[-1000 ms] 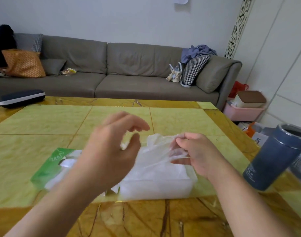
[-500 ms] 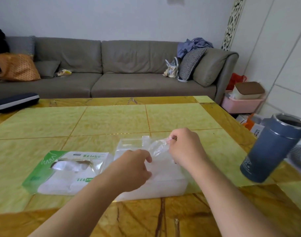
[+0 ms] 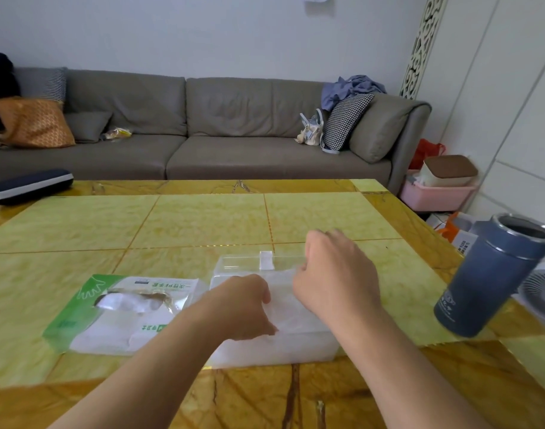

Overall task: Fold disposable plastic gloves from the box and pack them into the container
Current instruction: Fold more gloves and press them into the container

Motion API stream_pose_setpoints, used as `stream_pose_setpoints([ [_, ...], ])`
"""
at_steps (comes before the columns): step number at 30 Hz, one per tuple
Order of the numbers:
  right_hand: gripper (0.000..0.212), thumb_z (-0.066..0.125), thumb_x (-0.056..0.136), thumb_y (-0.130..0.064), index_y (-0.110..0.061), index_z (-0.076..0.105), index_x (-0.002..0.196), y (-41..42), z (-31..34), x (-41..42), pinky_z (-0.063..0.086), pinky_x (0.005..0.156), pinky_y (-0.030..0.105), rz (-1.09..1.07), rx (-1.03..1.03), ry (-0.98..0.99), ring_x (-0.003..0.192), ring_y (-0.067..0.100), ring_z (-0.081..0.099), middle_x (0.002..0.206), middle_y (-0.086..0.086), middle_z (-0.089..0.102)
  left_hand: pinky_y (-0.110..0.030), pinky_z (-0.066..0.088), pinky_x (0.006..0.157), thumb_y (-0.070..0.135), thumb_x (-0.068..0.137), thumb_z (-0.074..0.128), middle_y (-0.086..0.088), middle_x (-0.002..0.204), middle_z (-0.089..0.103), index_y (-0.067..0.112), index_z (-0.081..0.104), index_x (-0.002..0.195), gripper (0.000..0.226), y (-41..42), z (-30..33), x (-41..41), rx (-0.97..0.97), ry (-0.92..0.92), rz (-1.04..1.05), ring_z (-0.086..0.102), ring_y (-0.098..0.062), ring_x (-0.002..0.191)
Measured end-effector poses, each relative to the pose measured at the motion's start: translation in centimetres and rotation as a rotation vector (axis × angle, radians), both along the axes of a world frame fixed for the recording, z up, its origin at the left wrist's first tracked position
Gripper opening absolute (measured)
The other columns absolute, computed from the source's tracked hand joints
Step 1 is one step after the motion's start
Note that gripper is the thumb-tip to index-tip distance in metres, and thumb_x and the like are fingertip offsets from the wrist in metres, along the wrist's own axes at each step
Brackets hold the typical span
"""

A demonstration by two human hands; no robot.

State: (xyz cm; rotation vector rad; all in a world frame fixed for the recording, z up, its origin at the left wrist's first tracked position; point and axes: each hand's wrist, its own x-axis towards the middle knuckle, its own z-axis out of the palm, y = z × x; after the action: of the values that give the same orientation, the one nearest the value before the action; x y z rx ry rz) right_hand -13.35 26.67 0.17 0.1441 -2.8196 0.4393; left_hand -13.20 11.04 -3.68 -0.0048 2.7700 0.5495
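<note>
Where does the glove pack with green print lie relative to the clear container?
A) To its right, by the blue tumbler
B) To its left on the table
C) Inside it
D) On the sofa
B: the glove pack lies flat on the table, left of the clear container.

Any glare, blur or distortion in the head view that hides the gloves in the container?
Head view: soft even light, no hard glare on the clear container; the folded gloves inside read only as a hazy white mass; both hands cover part of them; wide-angle bending tilts the blue tumbler at the right edge.
</note>
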Motion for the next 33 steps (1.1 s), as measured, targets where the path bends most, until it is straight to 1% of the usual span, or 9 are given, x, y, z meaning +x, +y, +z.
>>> stream_pose_setpoints([
  [4,0.017,0.059,0.084,-0.005,-0.016,0.071,0.08,-0.7,-0.9,0.2,0.061,0.062,0.039,0.176,-0.039,-0.266,0.07,0.022,0.067,0.082,0.001,0.068,-0.031,0.055,0.071,0.044,0.085,0.077,0.01,0.099,0.061,0.023,0.057,0.121,0.046,0.0,0.5,0.3,0.006,0.097,0.022,0.066,-0.013,0.082],
  [7,0.018,0.051,0.086,-0.006,-0.013,0.065,0.076,-0.9,-2.6,-0.7,0.043,0.051,0.031,0.209,0.06,-0.393,0.062,0.023,0.057,0.077,0.002,0.061,-0.037,0.058,0.066,0.05,0.088,0.068,0.005,0.089,0.063,0.022,0.046,0.114,0.044,0.4,0.7,0.2,0.02,0.296,0.096,0.067,-0.018,0.073],
  [10,0.016,0.048,0.09,-0.012,-0.017,0.051,0.075,-1.0,-3.9,-1.5,0.033,0.047,0.03,0.222,0.086,-0.422,0.056,0.02,0.046,0.072,0.0,0.051,-0.039,0.059,0.064,0.056,0.091,0.061,0.007,0.09,0.068,0.036,0.043,0.115,0.036,0.6,0.4,-0.2,0.015,0.384,0.078,0.067,-0.016,0.069],
  [13,0.01,0.051,0.091,-0.013,-0.016,0.061,0.09,-0.8,-4.2,-1.7,0.046,0.055,0.036,0.225,0.046,-0.451,0.068,0.023,0.062,0.084,0.002,0.063,-0.043,0.061,0.064,0.043,0.099,0.058,0.007,0.088,0.07,0.041,0.056,0.102,0.004,0.2,-0.3,-0.7,0.101,0.422,0.101,0.069,-0.016,0.068],
  [16,0.017,0.051,0.087,-0.011,-0.013,0.067,0.094,-0.8,-4.4,-1.7,0.046,0.057,0.036,0.233,0.029,-0.464,0.081,0.029,0.07,0.09,0.007,0.069,-0.044,0.061,0.059,0.036,0.099,0.055,0.008,0.08,0.07,0.039,0.055,0.093,0.007,-0.4,-0.7,-0.9,0.166,0.478,0.152,0.069,-0.015,0.063],
  [21,0.014,0.049,0.093,-0.012,-0.016,0.062,0.099,-0.8,-4.4,-1.5,0.039,0.053,0.03,0.247,0.049,-0.465,0.068,0.02,0.06,0.086,0.003,0.064,-0.031,0.055,0.059,0.049,0.096,0.062,0.015,0.081,0.07,0.045,0.055,0.106,0.012,-0.2,-0.7,-0.6,0.11,0.478,0.061,0.066,-0.011,0.073],
  [24,0.02,0.051,0.089,-0.011,-0.014,0.067,0.1,-0.9,-4.4,-1.5,0.047,0.061,0.034,0.231,0.038,-0.495,0.08,0.025,0.068,0.093,0.005,0.068,-0.037,0.058,0.06,0.039,0.098,0.056,0.012,0.074,0.07,0.038,0.059,0.091,0.007,0.2,-0.8,-0.8,0.112,0.532,0.122,0.066,-0.014,0.066],
  [30,0.026,0.049,0.085,-0.011,-0.011,0.071,0.099,-1.0,-4.5,-1.7,0.05,0.064,0.036,0.215,0.043,-0.55,0.079,0.026,0.067,0.096,0.007,0.071,-0.042,0.057,0.055,0.027,0.09,0.049,-0.001,0.07,0.063,0.017,0.056,0.079,0.016,-0.9,-0.2,0.2,0.055,0.53,0.222,0.062,-0.026,0.065],
  [33,0.026,0.049,0.085,-0.011,-0.012,0.071,0.099,-1.2,-4.5,-1.8,0.055,0.07,0.038,0.215,0.059,-0.583,0.084,0.027,0.069,0.095,0.005,0.07,-0.033,0.037,0.047,0.017,0.095,0.046,-0.004,0.078,0.056,0.013,0.047,0.086,0.01,-0.8,0.6,0.9,-0.077,0.492,0.209,0.052,-0.024,0.062],
])
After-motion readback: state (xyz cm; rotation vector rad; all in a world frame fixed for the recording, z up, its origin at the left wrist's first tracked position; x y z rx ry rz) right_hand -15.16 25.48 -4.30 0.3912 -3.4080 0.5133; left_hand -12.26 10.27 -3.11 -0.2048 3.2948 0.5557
